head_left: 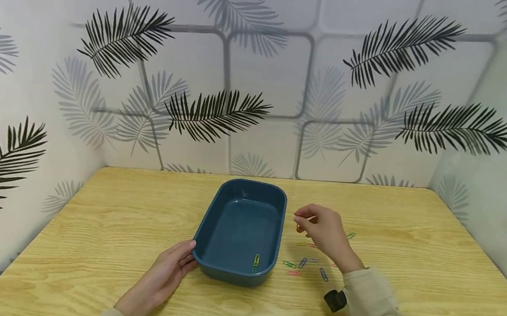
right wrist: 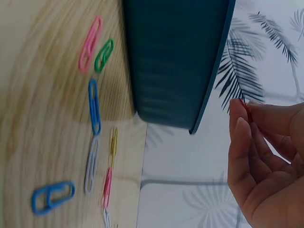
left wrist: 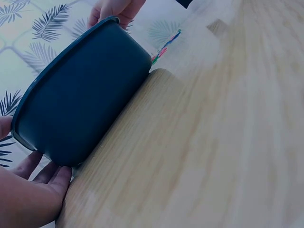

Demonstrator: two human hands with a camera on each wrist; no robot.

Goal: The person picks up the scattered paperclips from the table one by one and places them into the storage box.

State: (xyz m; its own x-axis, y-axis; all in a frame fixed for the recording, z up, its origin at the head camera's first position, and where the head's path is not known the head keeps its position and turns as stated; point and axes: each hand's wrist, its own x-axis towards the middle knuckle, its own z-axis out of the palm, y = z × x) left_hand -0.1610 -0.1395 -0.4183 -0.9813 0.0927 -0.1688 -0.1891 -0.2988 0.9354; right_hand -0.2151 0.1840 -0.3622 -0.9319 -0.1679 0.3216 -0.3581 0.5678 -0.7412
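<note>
A dark blue rectangular plastic bin stands on the table, with a yellow paper clip inside near its front wall. At its front left corner my left hand holds the bin, thumb at the rim and fingers against the outer wall. To the right of the bin, above the table, my right hand pinches a small red paper clip between thumb and fingertips, which largely hide it. Below that hand lie several loose paper clips, among them a green clip, a pink clip and a blue clip.
The wood-grain table meets a leaf-patterned wall at the back and sides. A black wrist device sits by the right sleeve. Another green paper clip lies beyond the right wrist.
</note>
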